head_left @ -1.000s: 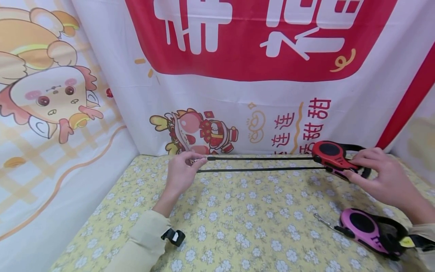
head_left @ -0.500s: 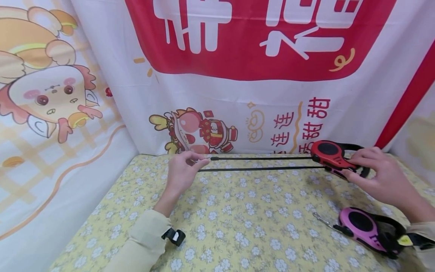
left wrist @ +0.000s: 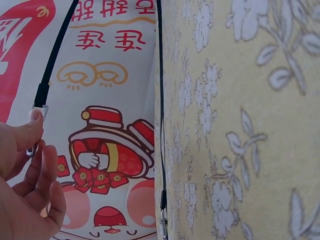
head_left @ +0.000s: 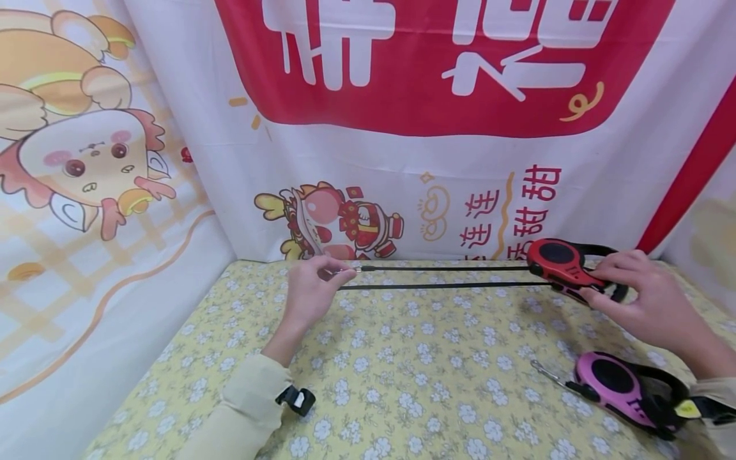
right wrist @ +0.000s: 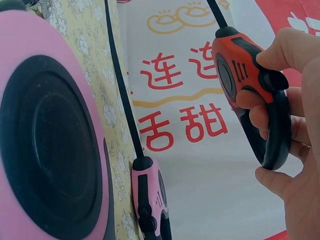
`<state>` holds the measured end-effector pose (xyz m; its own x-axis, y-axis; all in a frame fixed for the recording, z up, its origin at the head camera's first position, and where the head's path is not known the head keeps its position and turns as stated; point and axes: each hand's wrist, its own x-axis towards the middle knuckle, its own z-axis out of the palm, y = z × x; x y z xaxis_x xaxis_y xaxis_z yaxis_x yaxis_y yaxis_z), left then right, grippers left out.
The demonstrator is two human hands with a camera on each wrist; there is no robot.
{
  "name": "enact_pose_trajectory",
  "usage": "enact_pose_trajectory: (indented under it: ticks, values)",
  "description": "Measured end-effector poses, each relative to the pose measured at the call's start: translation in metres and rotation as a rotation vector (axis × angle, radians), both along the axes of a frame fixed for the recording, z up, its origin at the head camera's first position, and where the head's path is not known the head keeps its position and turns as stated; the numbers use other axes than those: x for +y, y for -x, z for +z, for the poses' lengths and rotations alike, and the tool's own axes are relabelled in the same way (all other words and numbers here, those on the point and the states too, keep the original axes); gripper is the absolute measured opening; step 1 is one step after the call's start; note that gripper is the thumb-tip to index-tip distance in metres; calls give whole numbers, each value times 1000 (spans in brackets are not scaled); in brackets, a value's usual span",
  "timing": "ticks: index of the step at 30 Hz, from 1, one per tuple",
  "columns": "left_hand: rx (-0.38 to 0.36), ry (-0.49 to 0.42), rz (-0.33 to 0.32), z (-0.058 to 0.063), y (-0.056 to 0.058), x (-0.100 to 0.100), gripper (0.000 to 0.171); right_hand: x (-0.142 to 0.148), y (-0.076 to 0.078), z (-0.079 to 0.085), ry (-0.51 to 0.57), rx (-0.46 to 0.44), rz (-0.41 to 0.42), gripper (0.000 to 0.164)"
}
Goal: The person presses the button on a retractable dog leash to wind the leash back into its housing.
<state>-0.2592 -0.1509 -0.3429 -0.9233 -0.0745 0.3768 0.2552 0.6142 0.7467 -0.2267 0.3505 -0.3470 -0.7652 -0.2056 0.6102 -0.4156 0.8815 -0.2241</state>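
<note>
In the head view my left hand (head_left: 310, 291) pinches the metal clip (left wrist: 33, 148) of a retractable dog leash between thumb and fingers. Its black strap (head_left: 448, 268) runs straight to the red leash case (head_left: 560, 257), whose black loop handle my right hand (head_left: 650, 300) grips, thumb near the button. Close below, a pink leash (right wrist: 150, 197) lies on the table, partly hidden by the red case in the head view. That leash's strap (left wrist: 161, 100) is also drawn out leftward, ending in a metal clip (left wrist: 164, 222).
A second pink leash (head_left: 609, 386) lies by my right wrist, its clip (head_left: 546, 372) pointing left. A flowered yellow cloth (head_left: 391, 383) covers the table. Printed white fabric (head_left: 356, 153) hangs along the back, and another printed sheet (head_left: 86, 281) at the left.
The strap end by my left fingertips has shifted slightly right, and a bit more metal shows beyond them. My right hand and the leash cases stay in place.
</note>
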Motion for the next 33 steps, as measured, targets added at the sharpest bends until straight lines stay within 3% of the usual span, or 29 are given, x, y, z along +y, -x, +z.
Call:
enact_pose_trajectory:
  ticks: [33]
  values:
    - [-21, 2, -27, -1, -1, 1, 18, -3, 0, -1, -16, 51, 46, 27]
